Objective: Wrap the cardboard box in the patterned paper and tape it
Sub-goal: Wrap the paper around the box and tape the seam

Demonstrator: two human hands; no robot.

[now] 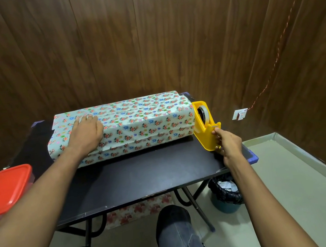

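A long cardboard box [137,124], already covered in patterned paper [156,111] printed with small red, blue and green flowers on a pale ground, lies lengthwise across the far half of a dark folding table [143,173]. The person's left hand [86,132] lies flat on the top of the parcel near its left end, fingers straight and spread, pressing the paper down where its edge overlaps along the near side. Just beside the parcel's right end stands a yellow tape dispenser [206,127] with a roll of clear tape [205,113] in its cradle; it appears to touch the wrapped end, though I cannot tell for certain. The right hand [227,143] is at the dispenser's near end, fingers curled, thumb and forefinger pinching at the cutter where the tape end sits; whether tape is actually between the fingertips is too small to make out. At the table's left edge sits a container with a red lid [6,189]. Under the table a further sheet of floral paper [140,210] lies on the floor, and near the right legs stands a bin lined with a black bag [225,194]. The person's knees in dark trousers [175,234] show below, and brown wood panelling [147,33] closes the corner behind.
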